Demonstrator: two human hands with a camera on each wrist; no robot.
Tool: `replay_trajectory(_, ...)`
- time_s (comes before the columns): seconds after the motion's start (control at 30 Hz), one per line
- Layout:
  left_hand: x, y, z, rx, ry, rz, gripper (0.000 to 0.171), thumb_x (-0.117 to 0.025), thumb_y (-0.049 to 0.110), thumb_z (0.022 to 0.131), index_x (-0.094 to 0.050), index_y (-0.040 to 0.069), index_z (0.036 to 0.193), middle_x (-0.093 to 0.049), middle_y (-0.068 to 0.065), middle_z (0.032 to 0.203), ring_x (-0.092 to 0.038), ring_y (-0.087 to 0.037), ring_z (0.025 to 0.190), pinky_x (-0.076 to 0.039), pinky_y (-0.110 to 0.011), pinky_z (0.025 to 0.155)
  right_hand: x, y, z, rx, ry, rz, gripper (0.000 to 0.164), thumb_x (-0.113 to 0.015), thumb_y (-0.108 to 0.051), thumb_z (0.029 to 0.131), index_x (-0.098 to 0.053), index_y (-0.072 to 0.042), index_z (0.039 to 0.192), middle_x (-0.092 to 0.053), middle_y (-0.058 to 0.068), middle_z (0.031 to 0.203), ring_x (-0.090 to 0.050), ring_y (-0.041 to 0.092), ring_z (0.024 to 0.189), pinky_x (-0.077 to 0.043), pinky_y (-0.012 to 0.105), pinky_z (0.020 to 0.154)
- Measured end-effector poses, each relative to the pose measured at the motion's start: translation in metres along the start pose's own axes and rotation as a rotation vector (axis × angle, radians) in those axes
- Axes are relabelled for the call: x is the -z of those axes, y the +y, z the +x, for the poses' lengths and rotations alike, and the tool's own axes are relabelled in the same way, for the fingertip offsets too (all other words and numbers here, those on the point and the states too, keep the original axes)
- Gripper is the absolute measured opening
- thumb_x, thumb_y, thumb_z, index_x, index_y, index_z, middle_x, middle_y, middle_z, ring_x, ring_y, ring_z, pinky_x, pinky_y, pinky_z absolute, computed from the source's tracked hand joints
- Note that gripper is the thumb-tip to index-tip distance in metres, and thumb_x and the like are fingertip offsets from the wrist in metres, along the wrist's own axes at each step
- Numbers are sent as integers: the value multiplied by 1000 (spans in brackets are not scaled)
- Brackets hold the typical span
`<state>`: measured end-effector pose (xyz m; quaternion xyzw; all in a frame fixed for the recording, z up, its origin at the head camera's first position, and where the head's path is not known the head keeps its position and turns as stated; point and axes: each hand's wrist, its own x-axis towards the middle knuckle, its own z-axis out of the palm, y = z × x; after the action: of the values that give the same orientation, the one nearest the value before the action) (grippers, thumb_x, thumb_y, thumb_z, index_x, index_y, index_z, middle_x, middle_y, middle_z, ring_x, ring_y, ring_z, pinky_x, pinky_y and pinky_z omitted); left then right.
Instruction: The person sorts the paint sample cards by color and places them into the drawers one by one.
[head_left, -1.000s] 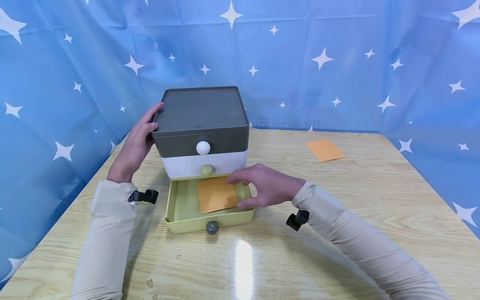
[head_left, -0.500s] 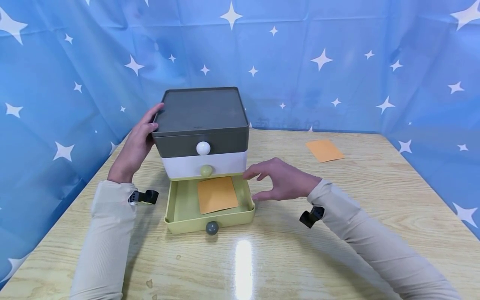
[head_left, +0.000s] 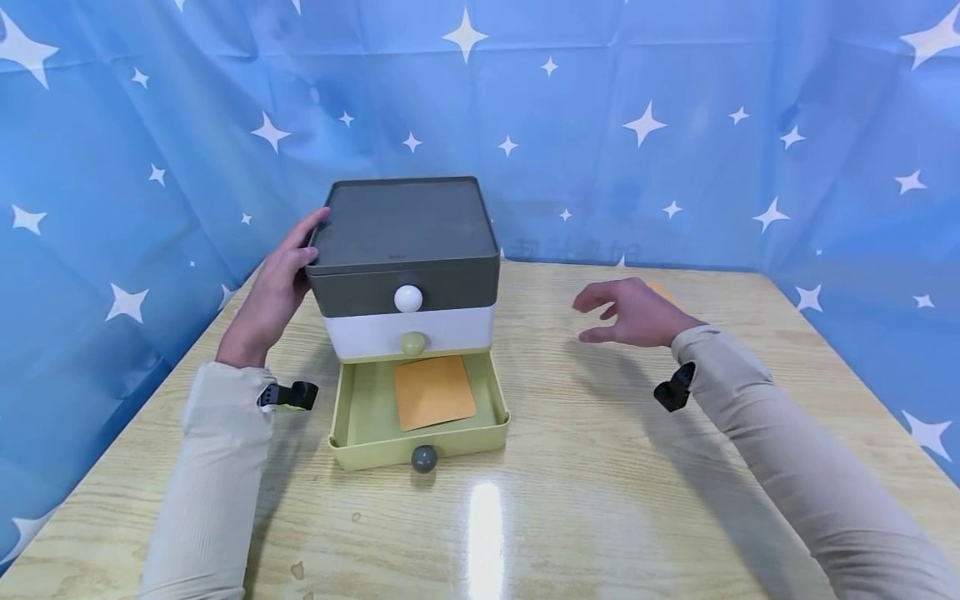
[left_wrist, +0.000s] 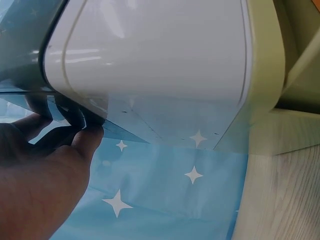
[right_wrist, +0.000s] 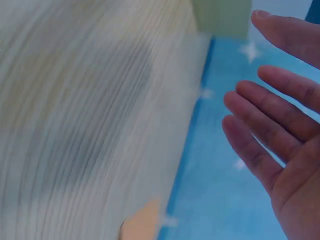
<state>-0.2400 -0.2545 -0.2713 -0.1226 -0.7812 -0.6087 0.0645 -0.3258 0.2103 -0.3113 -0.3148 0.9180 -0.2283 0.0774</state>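
Note:
A stacked drawer box (head_left: 411,221) stands on the table, dark grey on top, white in the middle and light green below. Its bottom green drawer (head_left: 360,454) is pulled out, and an orange sheet of paper (head_left: 435,392) lies inside it. My left hand (head_left: 266,304) rests against the box's left side, fingertips at the dark upper section; the left wrist view shows the fingers (left_wrist: 89,142) touching that side. Over the table to the right, my right hand (head_left: 633,315) hangs with relaxed fingers and nothing in them. Behind it a second orange sheet (head_left: 662,294) is mostly hidden.
Three round knobs sit on the drawer fronts: a white one (head_left: 408,298), a green one (head_left: 413,343) and a dark grey one (head_left: 423,458). The wooden table (head_left: 570,500) has a blue star-patterned curtain (head_left: 570,150) behind it and at both sides.
My right hand has left the open drawer's right edge and moved right and away, toward the second orange sheet. The left hand, the box and the paper in the drawer have stayed put.

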Motion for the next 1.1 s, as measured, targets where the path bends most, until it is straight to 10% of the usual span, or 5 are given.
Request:
replay_trajectory(0.63,-4,-13,-7,18,-43,2,58,-23,25,105,-16,28,162,0,1,171,-7,-29,157,-10,-58,126,0,104,-4,-201,-25,-241,77,-79,7,69,-49,4,140,-51,32,142,-46,53,131,-41,64,106)
replay_trajectory(1.1,2,0,-1,-11,-40,17,57,-23,26,105,-17,28,162,0,1,171,-6,-29,157,-10,-58,125,19,112,19,-269,-151,-436,85,-71,16,71,-38,2,147,-41,37,147,-40,58,133,-36,66,110)
